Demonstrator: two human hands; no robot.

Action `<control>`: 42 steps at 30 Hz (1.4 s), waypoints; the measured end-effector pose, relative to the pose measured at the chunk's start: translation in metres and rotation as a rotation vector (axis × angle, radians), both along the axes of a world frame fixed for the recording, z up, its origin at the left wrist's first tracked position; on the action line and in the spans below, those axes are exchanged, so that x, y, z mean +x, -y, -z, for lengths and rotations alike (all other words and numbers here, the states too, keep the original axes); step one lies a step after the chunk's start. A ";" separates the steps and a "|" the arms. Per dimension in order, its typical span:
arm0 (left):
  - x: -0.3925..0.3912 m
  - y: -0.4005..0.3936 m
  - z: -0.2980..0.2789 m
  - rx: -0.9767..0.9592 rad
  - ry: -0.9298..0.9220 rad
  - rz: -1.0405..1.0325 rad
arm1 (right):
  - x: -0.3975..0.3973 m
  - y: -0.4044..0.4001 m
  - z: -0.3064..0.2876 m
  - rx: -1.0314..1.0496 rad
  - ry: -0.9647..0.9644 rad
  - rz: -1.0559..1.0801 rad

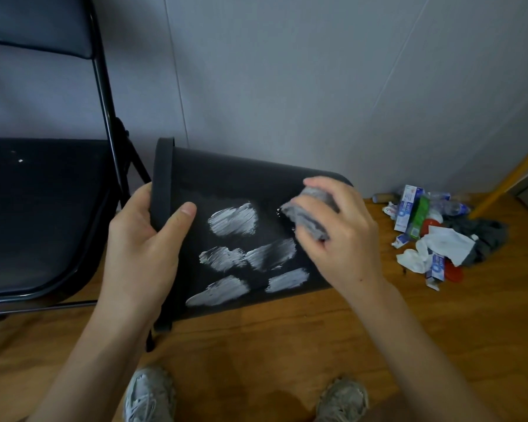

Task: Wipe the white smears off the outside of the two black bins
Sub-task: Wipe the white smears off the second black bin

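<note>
Two worn sneakers [149, 394] stand on the wood floor [287, 360] below my arms. Above them I hold a black bin [226, 184] on its side: my left hand [144, 239] grips its rim, thumb over the wall, while my right hand [345, 229] clutches a grey cloth [305, 216] pressed to the bin's wall. Five white smears [233, 219] lie between my two hands. Left of the grip stands a black folding chair [43, 208]; right, spilled rubbish [433, 236] lies against the grey wall [287, 71].
</note>
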State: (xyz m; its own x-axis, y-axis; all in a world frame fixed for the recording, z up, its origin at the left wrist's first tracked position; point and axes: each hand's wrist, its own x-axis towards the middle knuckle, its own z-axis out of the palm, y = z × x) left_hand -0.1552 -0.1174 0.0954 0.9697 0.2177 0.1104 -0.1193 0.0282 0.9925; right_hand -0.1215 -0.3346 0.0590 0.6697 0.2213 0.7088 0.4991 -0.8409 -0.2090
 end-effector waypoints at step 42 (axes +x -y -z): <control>-0.004 0.002 0.004 0.100 0.023 0.008 | -0.007 -0.016 -0.001 -0.080 -0.057 -0.028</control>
